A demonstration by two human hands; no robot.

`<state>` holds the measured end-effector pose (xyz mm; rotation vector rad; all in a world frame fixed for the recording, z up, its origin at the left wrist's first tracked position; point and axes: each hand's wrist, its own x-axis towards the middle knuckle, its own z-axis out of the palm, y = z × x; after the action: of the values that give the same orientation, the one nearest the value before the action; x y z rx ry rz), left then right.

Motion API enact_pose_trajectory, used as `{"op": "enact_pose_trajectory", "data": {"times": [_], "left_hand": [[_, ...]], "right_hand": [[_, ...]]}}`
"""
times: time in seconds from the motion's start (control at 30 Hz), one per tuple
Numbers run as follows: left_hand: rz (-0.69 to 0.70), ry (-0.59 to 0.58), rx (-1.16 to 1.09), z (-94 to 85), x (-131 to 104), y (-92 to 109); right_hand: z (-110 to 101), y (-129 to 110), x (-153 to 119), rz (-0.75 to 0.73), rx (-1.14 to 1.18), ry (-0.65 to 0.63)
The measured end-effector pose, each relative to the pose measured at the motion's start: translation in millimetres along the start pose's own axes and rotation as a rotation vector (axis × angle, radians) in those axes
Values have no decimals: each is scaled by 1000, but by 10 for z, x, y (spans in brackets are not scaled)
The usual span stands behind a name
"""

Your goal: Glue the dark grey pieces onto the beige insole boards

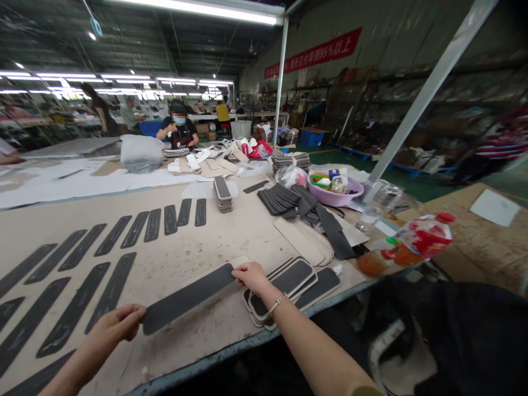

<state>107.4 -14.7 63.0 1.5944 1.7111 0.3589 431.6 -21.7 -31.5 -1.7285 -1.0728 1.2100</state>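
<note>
A long dark grey strip with rounded ends (187, 297) is stretched between my hands above the table. My left hand (117, 324) pinches its near left end, and my right hand (252, 275) pinches the far right end. A pale edge shows behind the strip near my right fingers. Under my right forearm lies a pile of dark panels with pale borders (295, 275), partly hidden by the arm. To the left, several dark strips with shiny smears (86, 308) lie in slanting rows.
Beyond stand a small stack of bordered pieces (223, 192), loose dark pieces (278, 201), pale panels (303, 239) and a pink basin (336, 192). Drink bottles (427, 236) lie at the right by a metal post (429, 99). A masked person (179, 129) sits across the table.
</note>
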Motion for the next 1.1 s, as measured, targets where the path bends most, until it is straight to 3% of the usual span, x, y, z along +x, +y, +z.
{"op": "enact_pose_trajectory", "data": {"times": [0.1, 0.23, 0.37, 0.67, 0.9, 1.1], "left_hand": [[-11, -134, -127, 291, 304, 82], [-52, -129, -78, 553, 671, 178], [-75, -119, -18, 650, 875, 181], [-100, -122, -30, 708, 867, 123], [-109, -112, -109, 749, 858, 79], [-114, -42, -72, 836, 863, 47]], "right_hand": [[-210, 16, 176, 27, -110, 59], [-352, 79, 360, 114, -216, 84], [-366, 149, 445, 157, -298, 83], [-372, 158, 454, 114, -457, 87], [-368, 306, 533, 127, -469, 49], [-346, 389, 555, 151, -460, 54]]}}
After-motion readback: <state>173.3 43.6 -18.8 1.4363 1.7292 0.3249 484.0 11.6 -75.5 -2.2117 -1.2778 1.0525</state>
